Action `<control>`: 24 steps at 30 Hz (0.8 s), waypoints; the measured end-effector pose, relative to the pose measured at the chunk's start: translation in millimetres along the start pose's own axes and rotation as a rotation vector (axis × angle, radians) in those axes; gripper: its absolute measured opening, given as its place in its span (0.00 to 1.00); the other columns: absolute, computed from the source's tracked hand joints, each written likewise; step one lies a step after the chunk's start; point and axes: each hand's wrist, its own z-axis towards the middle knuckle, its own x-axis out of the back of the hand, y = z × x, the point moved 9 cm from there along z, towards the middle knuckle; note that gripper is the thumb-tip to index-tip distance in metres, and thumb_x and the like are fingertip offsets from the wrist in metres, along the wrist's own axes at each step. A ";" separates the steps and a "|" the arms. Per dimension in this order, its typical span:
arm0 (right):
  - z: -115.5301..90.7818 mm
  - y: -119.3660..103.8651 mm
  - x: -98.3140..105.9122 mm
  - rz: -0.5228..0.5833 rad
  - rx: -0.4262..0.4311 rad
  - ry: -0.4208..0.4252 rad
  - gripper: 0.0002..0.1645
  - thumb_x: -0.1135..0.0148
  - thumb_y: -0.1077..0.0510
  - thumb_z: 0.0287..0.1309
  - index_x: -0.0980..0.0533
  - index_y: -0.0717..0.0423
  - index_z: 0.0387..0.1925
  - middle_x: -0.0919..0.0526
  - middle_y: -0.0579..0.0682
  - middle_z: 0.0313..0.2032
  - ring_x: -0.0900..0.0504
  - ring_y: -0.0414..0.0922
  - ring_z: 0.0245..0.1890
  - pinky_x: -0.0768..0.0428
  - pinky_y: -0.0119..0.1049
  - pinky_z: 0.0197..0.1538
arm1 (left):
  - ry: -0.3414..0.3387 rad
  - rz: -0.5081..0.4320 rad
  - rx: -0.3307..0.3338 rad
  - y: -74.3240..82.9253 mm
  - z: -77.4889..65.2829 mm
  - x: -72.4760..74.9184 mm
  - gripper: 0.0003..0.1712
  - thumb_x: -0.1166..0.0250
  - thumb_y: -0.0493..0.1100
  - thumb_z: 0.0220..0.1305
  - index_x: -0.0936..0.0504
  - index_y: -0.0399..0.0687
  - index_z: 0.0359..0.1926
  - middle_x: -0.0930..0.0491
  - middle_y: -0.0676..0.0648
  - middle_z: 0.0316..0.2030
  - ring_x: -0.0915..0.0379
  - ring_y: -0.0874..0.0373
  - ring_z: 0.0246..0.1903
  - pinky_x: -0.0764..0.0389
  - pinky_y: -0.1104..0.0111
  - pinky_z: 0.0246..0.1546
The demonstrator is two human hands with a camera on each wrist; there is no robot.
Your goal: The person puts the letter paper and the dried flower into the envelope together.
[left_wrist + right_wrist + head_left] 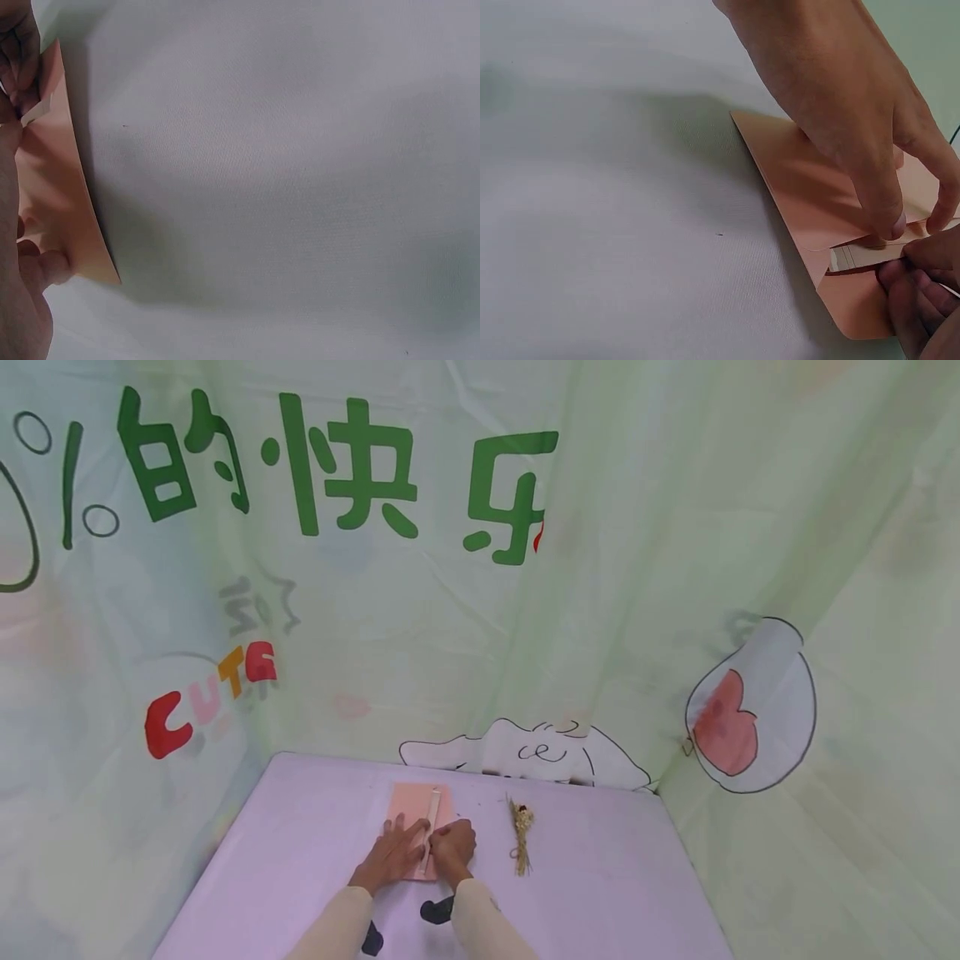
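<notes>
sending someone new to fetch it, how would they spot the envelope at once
On the lilac table, go to the left hand and right hand side by side. Under them lies the envelope, left of the dried flowers in the head view. Unlike that straw-coloured bunch, it is flat and pink, with a pale strip running lengthwise.

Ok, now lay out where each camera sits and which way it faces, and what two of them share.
Head: on the head, facing forward and down across the lilac tabletop to the printed curtain; left hand, right hand and cream sleeves show.
Left wrist: on that wrist, facing the tabletop, the salmon envelope at the picture's left; parts of both hands show.
Right wrist: on that wrist, facing the envelope and pale strip; left hand enters from the top, right fingers at lower right.
Shared: both wrist views show the envelope and both hands.
</notes>
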 end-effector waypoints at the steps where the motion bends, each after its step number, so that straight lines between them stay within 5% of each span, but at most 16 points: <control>1: 0.5 -0.6 -1.2 -0.008 0.008 -0.005 0.07 0.23 0.71 0.48 0.14 0.61 0.21 0.14 0.52 0.20 0.17 0.47 0.21 0.14 0.42 0.31 | -0.004 0.005 0.004 -0.7 -0.3 -0.6 0.26 0.37 0.53 0.80 0.26 0.57 0.74 0.35 0.24 0.79 0.42 0.16 0.77 0.32 0.25 0.70; 14: -5.6 -11.8 -9.2 -0.002 0.019 -0.068 0.03 0.26 0.71 0.54 0.14 0.67 0.27 0.12 0.57 0.24 0.15 0.49 0.25 0.11 0.42 0.33 | 0.010 0.022 -0.033 2.0 2.8 -0.1 0.26 0.37 0.52 0.79 0.26 0.57 0.73 0.29 0.26 0.76 0.39 0.18 0.77 0.31 0.22 0.67; 24: 0.4 -11.5 -16.7 -0.020 0.114 -0.087 0.04 0.27 0.69 0.50 0.13 0.63 0.23 0.13 0.54 0.23 0.16 0.47 0.25 0.11 0.45 0.36 | 0.003 0.015 -0.020 -0.2 -0.6 2.3 0.28 0.38 0.54 0.80 0.27 0.60 0.75 0.31 0.28 0.78 0.41 0.19 0.78 0.33 0.23 0.69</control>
